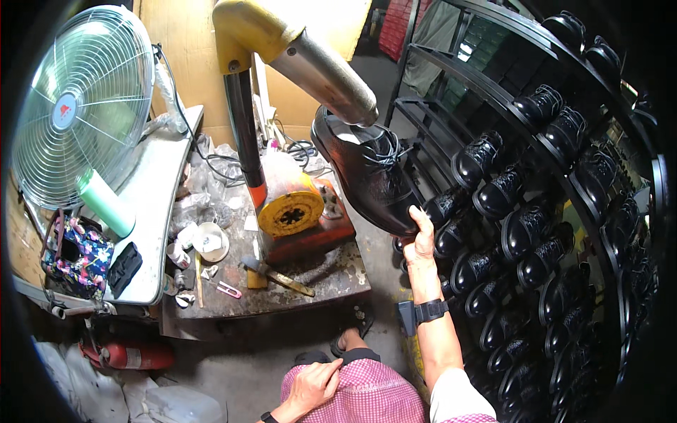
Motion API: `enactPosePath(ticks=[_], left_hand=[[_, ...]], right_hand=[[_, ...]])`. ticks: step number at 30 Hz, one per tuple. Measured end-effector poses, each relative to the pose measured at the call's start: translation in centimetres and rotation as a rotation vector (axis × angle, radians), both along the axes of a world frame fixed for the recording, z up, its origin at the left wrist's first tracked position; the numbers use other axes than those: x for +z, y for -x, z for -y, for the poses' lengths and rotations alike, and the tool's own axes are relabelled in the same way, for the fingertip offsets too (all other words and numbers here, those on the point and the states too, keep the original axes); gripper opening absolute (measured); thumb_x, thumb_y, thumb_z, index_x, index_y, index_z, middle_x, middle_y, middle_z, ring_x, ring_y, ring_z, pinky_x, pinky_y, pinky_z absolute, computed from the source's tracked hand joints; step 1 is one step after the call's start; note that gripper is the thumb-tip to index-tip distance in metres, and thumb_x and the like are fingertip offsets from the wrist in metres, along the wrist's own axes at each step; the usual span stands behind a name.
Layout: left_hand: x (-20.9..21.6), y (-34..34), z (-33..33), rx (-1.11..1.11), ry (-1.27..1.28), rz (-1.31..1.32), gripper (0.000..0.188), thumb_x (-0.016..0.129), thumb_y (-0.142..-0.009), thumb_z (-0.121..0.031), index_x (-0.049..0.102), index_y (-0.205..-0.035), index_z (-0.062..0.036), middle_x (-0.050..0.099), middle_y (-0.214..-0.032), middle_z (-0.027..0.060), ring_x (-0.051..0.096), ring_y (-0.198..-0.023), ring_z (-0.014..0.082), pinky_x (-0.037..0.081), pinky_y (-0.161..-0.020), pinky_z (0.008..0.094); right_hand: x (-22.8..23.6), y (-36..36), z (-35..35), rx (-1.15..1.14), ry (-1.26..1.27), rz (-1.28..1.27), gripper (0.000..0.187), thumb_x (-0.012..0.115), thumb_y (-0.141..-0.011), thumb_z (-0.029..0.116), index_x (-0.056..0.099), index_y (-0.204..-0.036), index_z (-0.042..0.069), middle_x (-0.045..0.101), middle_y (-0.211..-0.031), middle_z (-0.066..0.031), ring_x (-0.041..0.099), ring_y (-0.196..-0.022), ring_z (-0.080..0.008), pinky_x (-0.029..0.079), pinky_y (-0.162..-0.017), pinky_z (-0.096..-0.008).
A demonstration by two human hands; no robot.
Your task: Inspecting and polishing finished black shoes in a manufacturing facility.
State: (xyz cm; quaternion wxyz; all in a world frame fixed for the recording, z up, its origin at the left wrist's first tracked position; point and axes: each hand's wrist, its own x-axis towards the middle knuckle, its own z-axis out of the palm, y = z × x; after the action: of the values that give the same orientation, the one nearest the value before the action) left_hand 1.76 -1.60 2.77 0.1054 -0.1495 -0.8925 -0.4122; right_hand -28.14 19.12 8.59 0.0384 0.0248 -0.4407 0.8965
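Gripped a black lace-up shoe (360, 169) by its toe in the right hand (421, 236), with the thumb on the upper and the other fingers mostly hidden. Held it in the air by the right edge of the workbench (342, 276), heel away from the body, opening turned up, right at the metal end of a thick yellow tube (271, 28) (could not tell of any contact there). Rested the left hand (314, 384) on pink checked cloth (374, 395) over the lap, fingers loosely bent; could not tell of any grasp on the fabric.

Had a hammer (289, 281) lying near the front edge of the workbench, with a small pink tool (228, 290) to its left and a white cup (210, 241) close to the left edge. Saw a machine with a round yellow face (300, 213) nearer the right edge. Saw also, on a white side table (168, 158), a green bottle (106, 201) and, near its front edge, a black case (125, 270). Faced rows of black shoes (525, 229) at right.
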Motion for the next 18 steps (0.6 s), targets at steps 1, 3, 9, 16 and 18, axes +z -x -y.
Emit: enactPosePath(ticks=[1,3,9,16,18], left_hand=[[0.0,0.0,0.0,-0.004,0.002,0.001,0.024,0.063,-0.077,-0.005,0.065,-0.100,-0.0006,0.068,-0.083,0.0108,0.062,-0.067,0.0259,0.050,-0.062,0.0332],[0.1,0.0,-0.1,0.008,-0.014,-0.001,0.024,0.063,-0.076,-0.004,0.065,-0.100,-0.0019,0.068,-0.082,0.0106,0.062,-0.067,0.0259,0.050,-0.062,0.0335],[0.4,0.4,-0.4,0.038,0.021,-0.007,0.021,0.061,-0.077,-0.001,0.064,-0.098,-0.0045,0.067,-0.080,0.0099,0.063,-0.069,0.0267,0.050,-0.064,0.0354],[-0.5,-0.1,-1.1,0.024,0.008,0.034,0.021,0.060,-0.079,0.001,0.065,-0.100,-0.0016,0.068,-0.082,0.0105,0.064,-0.074,0.0262,0.050,-0.068,0.0339],[-0.4,-0.1,-1.5,0.015,0.017,0.032,0.022,0.059,-0.080,0.002,0.065,-0.100,-0.0009,0.068,-0.083,0.0112,0.064,-0.073,0.0262,0.050,-0.068,0.0338]], right_hand=[[-0.1,-0.1,-0.1,-0.005,0.003,0.007,0.020,0.064,-0.083,0.024,0.064,-0.095,0.008,0.069,-0.087,-0.0060,0.067,-0.069,-0.0199,0.053,-0.055,-0.0341],[-0.7,-0.9,-0.6,-0.027,0.011,0.030,0.021,0.064,-0.083,0.024,0.064,-0.097,0.008,0.069,-0.088,-0.0062,0.067,-0.070,-0.0203,0.054,-0.056,-0.0347],[-6.7,-10.3,-6.7,0.018,0.123,0.169,0.035,0.061,-0.082,0.017,0.059,-0.114,0.003,0.067,-0.103,-0.0081,0.066,-0.089,-0.0224,0.055,-0.077,-0.0379],[-14.6,-35.9,-19.2,-0.234,-0.006,0.531,0.053,0.062,-0.079,0.015,0.051,-0.128,-0.003,0.060,-0.121,-0.0115,0.059,-0.108,-0.0227,0.044,-0.098,-0.0362],[-15.7,-42.2,-20.7,-0.385,0.036,0.692,0.041,0.062,-0.081,0.017,0.057,-0.118,0.001,0.065,-0.110,-0.0100,0.062,-0.100,-0.0241,0.049,-0.088,-0.0413]])
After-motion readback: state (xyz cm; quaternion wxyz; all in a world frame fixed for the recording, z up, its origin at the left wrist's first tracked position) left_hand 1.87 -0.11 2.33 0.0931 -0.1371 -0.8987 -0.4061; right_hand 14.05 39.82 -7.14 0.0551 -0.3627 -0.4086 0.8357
